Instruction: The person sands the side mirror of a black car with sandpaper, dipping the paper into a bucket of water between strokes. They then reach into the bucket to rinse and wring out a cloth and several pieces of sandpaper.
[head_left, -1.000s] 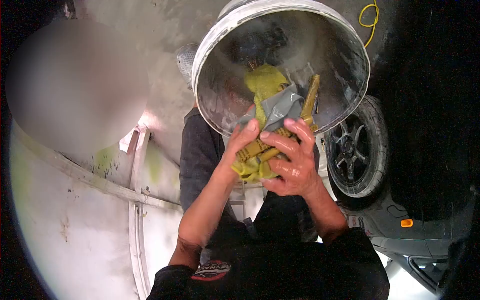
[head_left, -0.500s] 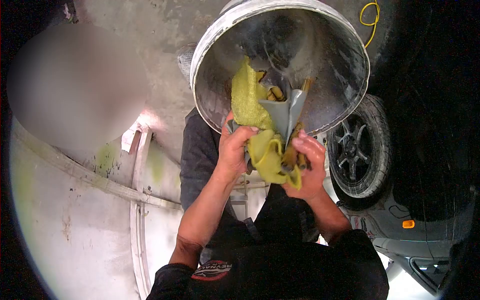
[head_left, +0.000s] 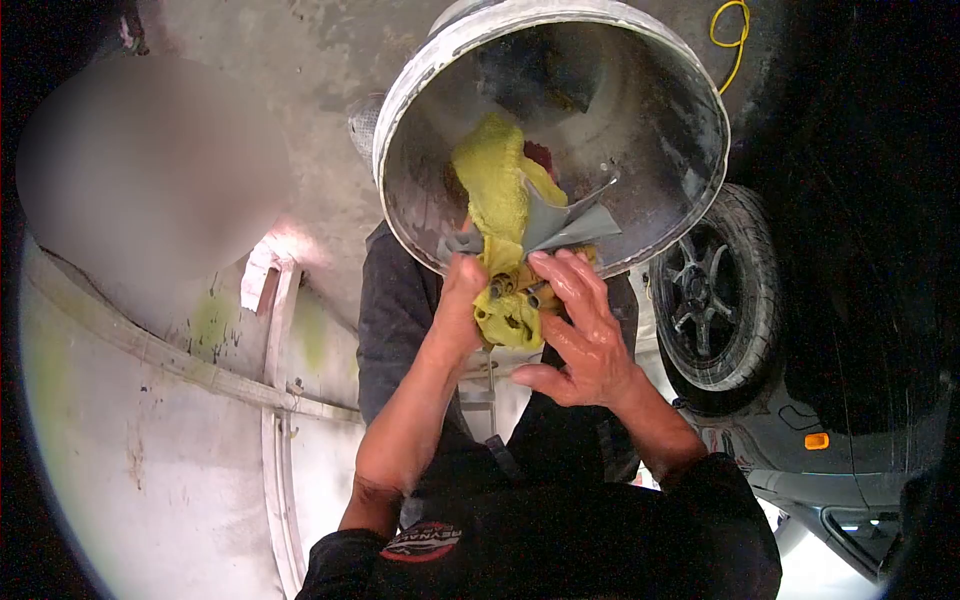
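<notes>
A yellow cloth (head_left: 490, 190) hangs from my left hand (head_left: 462, 305) over the near rim of a large white-rimmed bucket (head_left: 665, 150). That hand is closed around the cloth's near side. Grey flexible sheets (head_left: 565, 228) stick out of the bundle into the bucket. Brownish rolled pieces (head_left: 505, 286) lie in the cloth's folds between my hands. My right hand (head_left: 590, 345) is open, thumb stretched out and fingers apart, with its fingertips against the right side of the bundle. A dark red scrap (head_left: 538, 156) shows behind the cloth.
To the right stands a dark car (head_left: 850, 380) with its wheel (head_left: 705, 290) close to the bucket. A yellow cord (head_left: 738, 45) lies on the concrete floor (head_left: 300, 60) beyond. On the left is a pale, paint-stained panel (head_left: 160, 420). A blurred round patch covers the upper left.
My right hand has let go of the brownish pieces and spread its fingers. The bundle has shifted slightly left, and the grey sheets have tipped over to the right.
</notes>
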